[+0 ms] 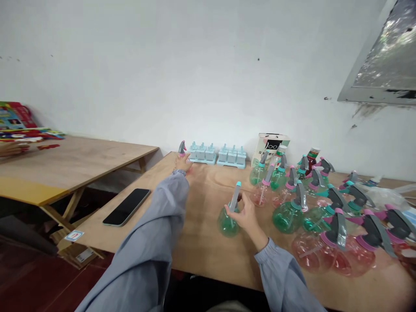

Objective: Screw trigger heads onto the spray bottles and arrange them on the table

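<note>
Long sleeves on both arms, matching plain blue-grey, thin-looking cloth. Left sleeve [165, 212] loose and baggy, lots of creases, deeper folds and darker shading lower down toward the elbow. Right sleeve [282, 271] same colour, wrinkled, cut off by bottom edge of view. Left cuff [179, 172] and right cuff [264, 251] both gathered snug at the wrist, puckered, elastic-looking, same cloth. Fingers [244, 200] bare, slim.
</note>
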`<state>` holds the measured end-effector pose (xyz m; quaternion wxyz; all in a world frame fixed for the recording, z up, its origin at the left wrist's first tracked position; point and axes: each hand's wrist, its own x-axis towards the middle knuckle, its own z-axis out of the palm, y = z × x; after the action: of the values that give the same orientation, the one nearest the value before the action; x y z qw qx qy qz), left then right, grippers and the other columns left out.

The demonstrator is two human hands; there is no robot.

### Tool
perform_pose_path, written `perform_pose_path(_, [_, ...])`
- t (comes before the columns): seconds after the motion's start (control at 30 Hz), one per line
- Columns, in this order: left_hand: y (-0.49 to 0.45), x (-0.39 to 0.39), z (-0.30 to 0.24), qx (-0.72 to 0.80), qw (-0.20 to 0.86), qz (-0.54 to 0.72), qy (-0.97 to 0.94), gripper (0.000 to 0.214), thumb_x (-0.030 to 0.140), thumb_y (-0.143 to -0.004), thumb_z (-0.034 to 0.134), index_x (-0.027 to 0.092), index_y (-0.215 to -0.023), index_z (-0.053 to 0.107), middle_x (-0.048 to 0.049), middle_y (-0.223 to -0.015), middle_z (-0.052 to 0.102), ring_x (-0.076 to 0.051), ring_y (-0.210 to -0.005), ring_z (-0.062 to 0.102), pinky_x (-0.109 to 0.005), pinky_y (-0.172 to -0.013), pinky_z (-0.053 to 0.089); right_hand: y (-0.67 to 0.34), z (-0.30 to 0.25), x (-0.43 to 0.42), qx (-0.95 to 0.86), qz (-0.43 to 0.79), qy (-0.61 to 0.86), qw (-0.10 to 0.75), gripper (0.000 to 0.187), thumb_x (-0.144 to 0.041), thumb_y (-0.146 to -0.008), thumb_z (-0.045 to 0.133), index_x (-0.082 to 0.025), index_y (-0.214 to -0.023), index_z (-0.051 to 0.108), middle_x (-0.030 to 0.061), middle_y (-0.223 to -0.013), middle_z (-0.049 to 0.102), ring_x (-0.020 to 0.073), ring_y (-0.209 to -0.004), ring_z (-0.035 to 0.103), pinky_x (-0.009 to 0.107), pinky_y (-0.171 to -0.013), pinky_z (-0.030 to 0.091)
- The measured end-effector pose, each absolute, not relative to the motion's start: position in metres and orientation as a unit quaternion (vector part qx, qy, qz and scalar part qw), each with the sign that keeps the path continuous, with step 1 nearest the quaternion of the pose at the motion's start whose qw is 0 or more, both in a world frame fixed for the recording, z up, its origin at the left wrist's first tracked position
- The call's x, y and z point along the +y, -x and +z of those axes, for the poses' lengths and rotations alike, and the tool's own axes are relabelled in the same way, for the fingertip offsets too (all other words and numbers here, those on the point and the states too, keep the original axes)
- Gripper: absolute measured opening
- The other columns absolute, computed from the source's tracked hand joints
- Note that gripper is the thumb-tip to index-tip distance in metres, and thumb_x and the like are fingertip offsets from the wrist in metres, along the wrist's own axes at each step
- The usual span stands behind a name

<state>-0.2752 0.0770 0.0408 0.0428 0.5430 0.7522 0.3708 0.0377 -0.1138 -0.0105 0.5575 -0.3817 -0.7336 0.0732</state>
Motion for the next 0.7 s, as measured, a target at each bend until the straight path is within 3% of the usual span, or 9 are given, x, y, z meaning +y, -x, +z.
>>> perform_pose_path(0.13, [0.273, 0.095, 0.043, 0.769, 0.063, 0.35, -0.531, 0.067, 0.037, -0.084, 0.064, 0.033, -0.149, 0.048, -0.0141, -0.163, 0.033, -0.044, -0.149, 0.031, -0.064, -0.112, 0.038, -0.039, -0.011, -0.116, -0.762, 0.076, 0.35, 0.54, 0.045, -0.043, -0.071, 0.075, -0.023, -0.107, 0.058, 0.0062, -0.099, 0.066, 0.0258, -0.094, 0.063, 0.04, -0.083, 0.053])
perform_pose_path(0.27, [0.271, 0.091, 0.041, 0.777, 0.053, 0.339, -0.528, 0.063, 0.035, -0.087, 0.06, 0.028, -0.149, 0.048, -0.0198, -0.161, 0.029, -0.045, -0.146, 0.036, -0.065, -0.11, 0.036, -0.039, -0.013, -0.117, -0.724, 0.084, 0.399, 0.556, 0.03, -0.043, -0.075, 0.072, -0.023, -0.089, 0.054, 0.0002, -0.078, 0.058, 0.0199, -0.072, 0.057, 0.035, -0.068, 0.05])
perform_pose_path(0.33, [0.269, 0.082, 0.039, 0.771, 0.037, 0.339, -0.538, 0.06, 0.032, -0.089, 0.058, 0.025, -0.148, 0.05, -0.0218, -0.157, 0.033, -0.042, -0.142, 0.042, -0.062, -0.112, 0.036, -0.039, -0.013, -0.117, -0.72, 0.084, 0.408, 0.555, 0.032, -0.044, -0.074, 0.073, -0.024, -0.089, 0.054, 0.0002, -0.079, 0.058, 0.02, -0.072, 0.056, 0.035, -0.069, 0.05])
perform_pose_path(0.5, [0.261, 0.051, 0.031, 0.736, -0.008, 0.332, -0.589, 0.051, 0.025, -0.089, 0.059, 0.021, -0.14, 0.057, -0.0188, -0.146, 0.043, -0.031, -0.123, 0.058, -0.046, -0.109, 0.042, -0.044, -0.012, -0.118, -0.748, 0.089, 0.385, 0.533, 0.049, -0.044, -0.071, 0.075, -0.024, -0.112, 0.057, 0.0066, -0.101, 0.065, 0.0279, -0.098, 0.062, 0.043, -0.088, 0.051])
perform_pose_path(0.7, [0.246, 0.0, 0.01, 0.688, -0.051, 0.318, -0.651, 0.046, 0.027, -0.089, 0.061, 0.023, -0.134, 0.062, -0.0163, -0.141, 0.047, -0.03, -0.117, 0.057, -0.042, -0.105, 0.044, -0.047, -0.012, -0.115, -0.726, 0.079, 0.43, 0.531, 0.03, -0.044, -0.075, 0.072, -0.024, -0.086, 0.053, -0.0012, -0.077, 0.057, 0.0187, -0.069, 0.054, 0.034, -0.067, 0.047])
